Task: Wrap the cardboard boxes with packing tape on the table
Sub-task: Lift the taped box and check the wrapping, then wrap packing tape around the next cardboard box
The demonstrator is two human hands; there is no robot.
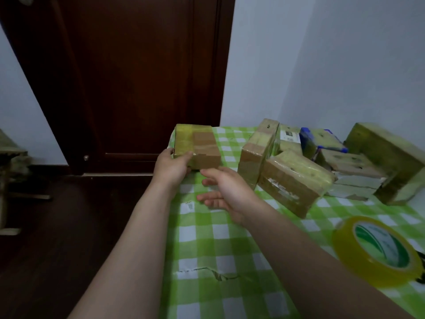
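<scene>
- The floor (57, 226) drops away dark along the left side of the table (218, 245), and that is where anything that slips would land.
- The left hand (171, 166) has the box (202, 146) by its near left corner only, with the thumb on top and the fingers curled round the edge. I'd say a one-corner hold like that could let the box pivot or tip.
- The box sits at the far left corner of the table, right at the edge. It has yellowish tape over its left part and bare brown cardboard on the right. A careless tug leftward could take it off the table.
- The right hand (226, 192) is open just in front of the box, fingers loosely spread and holding nothing. I can't tell whether a fingertip touches the cardboard. Until it does, the left hand carries the whole load.
- The tear (216, 273) in the checked cloth lies near the person, and a box dragged back could catch on it and rip it further.
- The wrapped boxes (296, 183) lean on one another at the far right. A swinging elbow or a sliding box could topple them.
- The tape roll (377, 249) lies flat at the near right, well apart from both hands, and the right forearm could nudge it on the way to reach it.
</scene>
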